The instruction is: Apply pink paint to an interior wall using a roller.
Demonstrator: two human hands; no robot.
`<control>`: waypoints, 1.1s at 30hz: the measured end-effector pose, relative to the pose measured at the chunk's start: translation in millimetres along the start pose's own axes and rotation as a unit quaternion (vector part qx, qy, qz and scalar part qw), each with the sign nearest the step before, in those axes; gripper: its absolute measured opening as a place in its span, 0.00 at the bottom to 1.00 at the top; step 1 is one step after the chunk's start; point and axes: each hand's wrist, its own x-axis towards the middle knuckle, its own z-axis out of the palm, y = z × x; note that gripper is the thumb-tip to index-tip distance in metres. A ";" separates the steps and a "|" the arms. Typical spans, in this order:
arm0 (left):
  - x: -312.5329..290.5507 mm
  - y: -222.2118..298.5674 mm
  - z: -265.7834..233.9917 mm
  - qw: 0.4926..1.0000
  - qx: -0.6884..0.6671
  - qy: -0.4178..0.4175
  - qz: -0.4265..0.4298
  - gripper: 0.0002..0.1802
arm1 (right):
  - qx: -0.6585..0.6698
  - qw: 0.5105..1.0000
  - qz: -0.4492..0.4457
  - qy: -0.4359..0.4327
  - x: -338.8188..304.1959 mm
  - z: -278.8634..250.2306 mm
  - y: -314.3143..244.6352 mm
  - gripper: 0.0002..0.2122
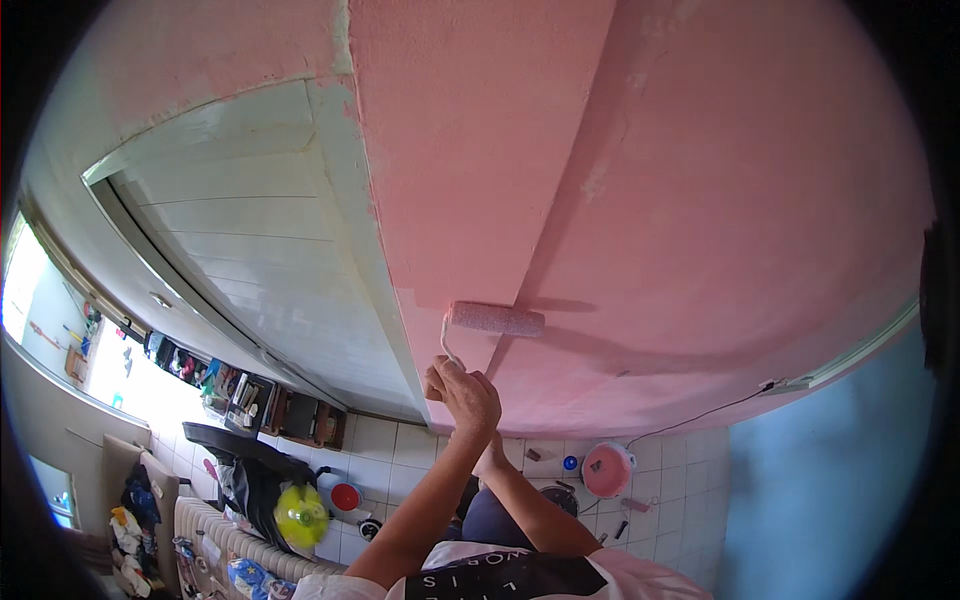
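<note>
My left hand [465,395] is closed round the handle of a paint roller, its thumb side toward the wall. The roller's fuzzy, pink-coated sleeve [495,318] lies level against the pink wall [720,200], across the edge where a lighter strip meets a darker area. A bent wire frame [447,338] joins the sleeve to the grip, which my fingers cover. Just below and behind my left wrist is my right hand [488,460]; its fingers are hidden, so what it holds does not show. The sleeve and my arms cast shadows to the right.
Left of the roller stands a pale door [260,230] in its frame. On the tiled floor are a pink basin [607,470], a red-topped container [345,497] and small loose items. A green fan [301,516] and a black bag-like thing [245,475] are lower left; a blue wall [830,450] is right.
</note>
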 end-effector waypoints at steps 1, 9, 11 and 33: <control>-1.8 -0.3 -1.6 1.000 0.000 -0.024 -0.010 0.18 | 0.071 0.997 0.035 -0.024 1.2 -4.1 2.2 0.20; 5.5 4.3 8.0 1.000 -0.019 -0.002 -0.010 0.19 | 0.105 0.994 0.033 0.007 -2.6 -41.6 22.3 0.19; 6.6 15.8 10.6 0.999 -0.029 -0.007 -0.016 0.19 | -0.043 0.999 0.004 -0.027 -12.5 -77.9 39.0 0.18; -27.6 -4.5 -27.5 0.991 0.006 0.079 -0.103 0.17 | -0.703 0.655 -0.276 0.025 -73.6 -37.1 39.4 0.23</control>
